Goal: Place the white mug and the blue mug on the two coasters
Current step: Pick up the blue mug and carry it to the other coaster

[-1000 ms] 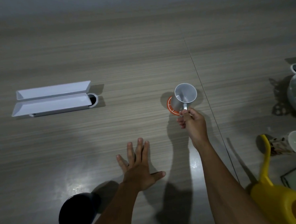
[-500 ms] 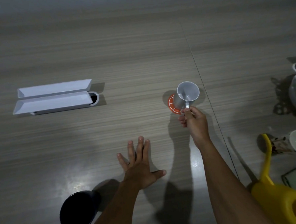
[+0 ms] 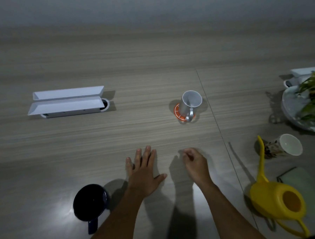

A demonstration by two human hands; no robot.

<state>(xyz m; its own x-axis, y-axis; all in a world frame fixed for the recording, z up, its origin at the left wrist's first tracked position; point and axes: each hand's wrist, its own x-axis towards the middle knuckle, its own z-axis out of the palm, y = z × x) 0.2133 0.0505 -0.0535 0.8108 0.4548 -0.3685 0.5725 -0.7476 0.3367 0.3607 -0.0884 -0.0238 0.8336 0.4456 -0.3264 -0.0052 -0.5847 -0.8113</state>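
I see the left hand (image 3: 144, 176) lying flat, palm down on the tabletop (image 3: 131, 62), fingers spread and pointing away, holding nothing. The right hand (image 3: 195, 163) sits just to its right, forearm reaching in from the lower edge, fingers loosely curled with thumb and forefinger near each other; it grips nothing, and I cannot tell whether it touches the surface.

The white mug (image 3: 189, 105) stands upright on an orange coaster (image 3: 177, 112), handle turned toward me, well ahead of the right hand and apart from it. I can make out only this one coaster.

The blue mug (image 3: 89, 201) stands on the bare tabletop near my left forearm, to the left of the left hand, handle pointing toward the lower edge. Neither hand touches it.

Far left, a long white tray-like box (image 3: 66, 102). On the right side: a yellow watering can (image 3: 277, 200), a patterned cup (image 3: 282, 146) lying on its side, a potted plant (image 3: 309, 100), and a pale green cloth (image 3: 300, 181).
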